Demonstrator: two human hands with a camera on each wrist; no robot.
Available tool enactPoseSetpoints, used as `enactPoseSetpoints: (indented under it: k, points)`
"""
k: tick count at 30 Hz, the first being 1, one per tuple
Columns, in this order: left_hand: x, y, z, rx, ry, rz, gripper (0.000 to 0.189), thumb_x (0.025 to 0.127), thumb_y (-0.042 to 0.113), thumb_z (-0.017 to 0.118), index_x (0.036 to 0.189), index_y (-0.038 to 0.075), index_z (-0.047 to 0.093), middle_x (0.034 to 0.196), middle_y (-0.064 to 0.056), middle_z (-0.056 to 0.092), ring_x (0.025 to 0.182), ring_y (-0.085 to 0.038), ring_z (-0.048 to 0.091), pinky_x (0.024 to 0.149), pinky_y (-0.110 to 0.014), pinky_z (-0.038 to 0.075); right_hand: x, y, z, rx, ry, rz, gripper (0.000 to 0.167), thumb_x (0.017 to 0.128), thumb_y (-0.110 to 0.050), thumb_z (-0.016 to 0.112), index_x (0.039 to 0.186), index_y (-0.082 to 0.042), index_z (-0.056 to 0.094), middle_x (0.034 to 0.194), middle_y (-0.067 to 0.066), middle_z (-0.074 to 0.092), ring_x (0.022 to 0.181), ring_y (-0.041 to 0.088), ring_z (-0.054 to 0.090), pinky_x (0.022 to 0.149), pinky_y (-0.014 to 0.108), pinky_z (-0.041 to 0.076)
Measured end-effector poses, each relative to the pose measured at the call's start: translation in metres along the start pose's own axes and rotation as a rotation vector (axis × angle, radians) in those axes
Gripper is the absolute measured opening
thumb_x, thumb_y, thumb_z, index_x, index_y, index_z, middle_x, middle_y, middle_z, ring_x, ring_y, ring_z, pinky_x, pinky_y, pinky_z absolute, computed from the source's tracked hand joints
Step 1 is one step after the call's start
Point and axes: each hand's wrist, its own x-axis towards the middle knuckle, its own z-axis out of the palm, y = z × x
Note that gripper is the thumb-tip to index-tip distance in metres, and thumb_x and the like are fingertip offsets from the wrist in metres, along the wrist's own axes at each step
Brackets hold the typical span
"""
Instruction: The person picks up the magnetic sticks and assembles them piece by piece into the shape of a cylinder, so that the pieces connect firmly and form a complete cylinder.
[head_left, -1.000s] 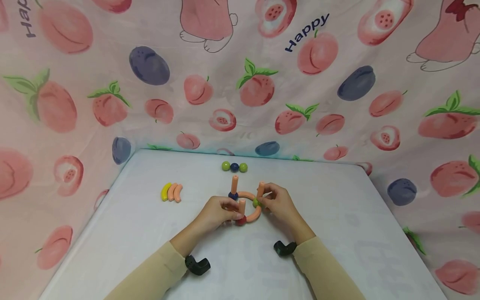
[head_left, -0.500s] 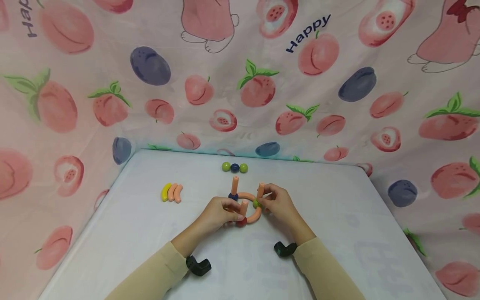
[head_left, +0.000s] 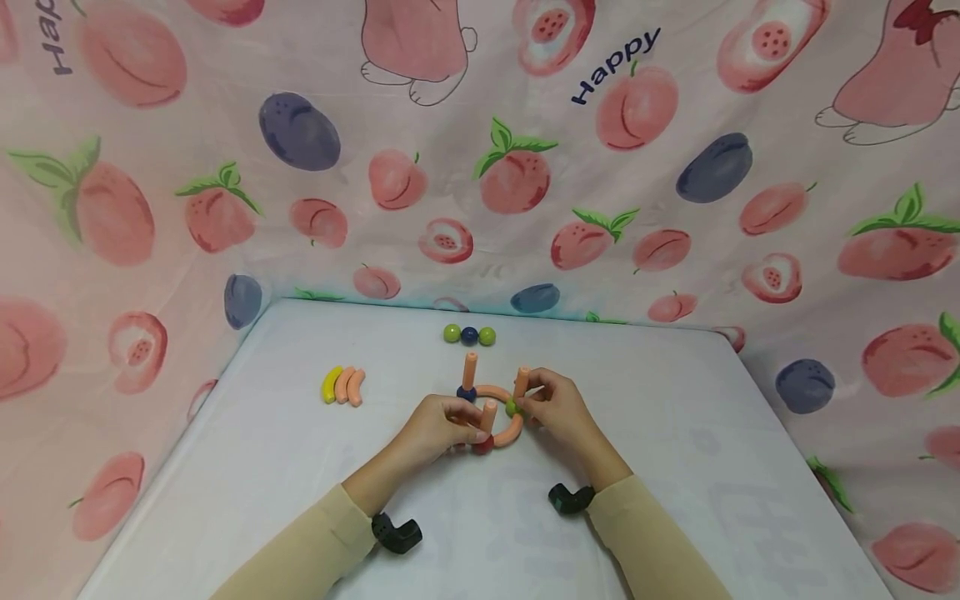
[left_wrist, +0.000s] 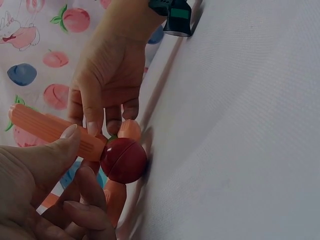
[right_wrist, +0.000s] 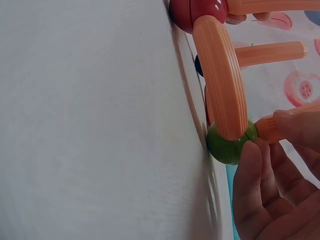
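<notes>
On the table, orange curved sticks (head_left: 508, 430) join a red ball (left_wrist: 124, 161), a green ball (right_wrist: 227, 146) and a blue ball (head_left: 467, 392) into a partial ring. Each ball carries a straight orange stick. My left hand (head_left: 437, 423) grips the straight stick (left_wrist: 45, 125) on the red ball, thumb along its side. Between thumb and fingers, my right hand (head_left: 558, 407) pinches the straight stick (right_wrist: 270, 129) on the green ball, fingertips close to that ball. The stick (head_left: 470, 372) on the blue ball stands upright, untouched. My left hand hides the ring's left side in the head view.
Behind the ring lie two green balls (head_left: 452, 332) with a blue ball (head_left: 469, 336) between them. Off to the left, a yellow curved stick (head_left: 332, 384) sits beside two orange curved ones (head_left: 348, 386). Fruit-print cloth (head_left: 450, 167) hangs around the white table (head_left: 675, 467).
The stick in my left hand has tipped slightly to the right since the earliest frame. Both hands stay nearly in place, with the same holds.
</notes>
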Motion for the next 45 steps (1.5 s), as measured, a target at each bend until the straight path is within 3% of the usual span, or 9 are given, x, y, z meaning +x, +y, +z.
enactPoseSetpoints:
  k: [8,14,18,21,23,29,33,45]
  points:
    - [0.001,0.000,-0.010,-0.013,0.004,-0.020,0.022,0.088,0.015,0.090,0.108,0.013,0.083,0.105,-0.003,0.079,0.071,-0.014,0.065,0.062,-0.028,0.053,-0.001,-0.001,0.000,0.006,0.000,-0.005,0.027,0.096,-0.005,0.079,0.122,-0.007,0.073,0.119,0.012,0.071,0.085,0.016,0.068,0.064,0.031,0.060]
    - [0.015,0.001,-0.031,-0.004,0.155,-0.032,0.024,0.091,0.006,0.084,0.115,0.006,0.080,0.107,-0.007,0.080,0.069,-0.015,0.062,0.057,-0.026,0.049,-0.001,0.000,0.000,0.004,-0.007,-0.023,0.027,0.097,-0.005,0.078,0.123,-0.006,0.073,0.121,0.014,0.071,0.085,0.015,0.068,0.065,0.032,0.060]
    - [0.029,-0.004,-0.039,0.018,0.221,-0.051,0.033,0.091,0.008,0.084,0.124,0.008,0.077,0.119,-0.009,0.079,0.080,-0.015,0.065,0.060,-0.026,0.050,-0.001,0.000,0.001,0.008,-0.007,-0.012,0.024,0.097,-0.005,0.078,0.120,-0.008,0.073,0.121,0.013,0.071,0.085,0.015,0.068,0.065,0.032,0.059]
    - [0.038,-0.007,-0.038,0.003,0.195,-0.076,0.039,0.092,0.009,0.084,0.130,0.011,0.076,0.128,-0.008,0.077,0.090,-0.013,0.069,0.064,-0.027,0.054,-0.002,0.000,0.001,0.011,-0.008,-0.004,0.024,0.096,-0.004,0.078,0.119,-0.008,0.073,0.122,0.013,0.071,0.085,0.017,0.069,0.065,0.031,0.059]
    - [0.042,-0.008,-0.036,-0.016,0.163,-0.084,0.039,0.092,0.009,0.084,0.130,0.012,0.076,0.129,-0.009,0.077,0.086,-0.012,0.069,0.064,-0.027,0.054,-0.002,-0.001,0.002,0.008,-0.008,-0.007,0.025,0.096,-0.004,0.078,0.120,-0.007,0.073,0.122,0.013,0.071,0.084,0.016,0.069,0.064,0.031,0.059]
    - [0.051,-0.012,-0.031,-0.063,0.102,-0.084,0.030,0.094,0.008,0.082,0.124,0.008,0.077,0.108,-0.011,0.079,0.066,-0.012,0.060,0.058,-0.026,0.049,-0.003,-0.001,0.003,0.012,-0.001,-0.009,0.026,0.095,-0.002,0.078,0.120,-0.008,0.073,0.120,0.013,0.070,0.083,0.017,0.069,0.060,0.032,0.058]
    - [0.051,-0.012,-0.030,-0.053,0.111,-0.077,0.023,0.094,0.008,0.082,0.116,0.006,0.078,0.101,-0.009,0.077,0.064,-0.012,0.058,0.057,-0.026,0.048,-0.002,0.000,0.003,0.011,-0.006,-0.005,0.025,0.095,-0.003,0.078,0.119,-0.010,0.073,0.120,0.012,0.070,0.082,0.018,0.069,0.061,0.032,0.057]
    - [0.041,-0.010,-0.031,-0.010,0.104,-0.086,0.019,0.091,0.006,0.084,0.108,0.008,0.077,0.106,-0.009,0.076,0.072,-0.012,0.063,0.063,-0.026,0.051,0.001,-0.003,0.002,0.004,-0.020,-0.010,0.027,0.095,-0.002,0.077,0.122,-0.006,0.072,0.122,0.013,0.070,0.084,0.015,0.069,0.065,0.033,0.059]
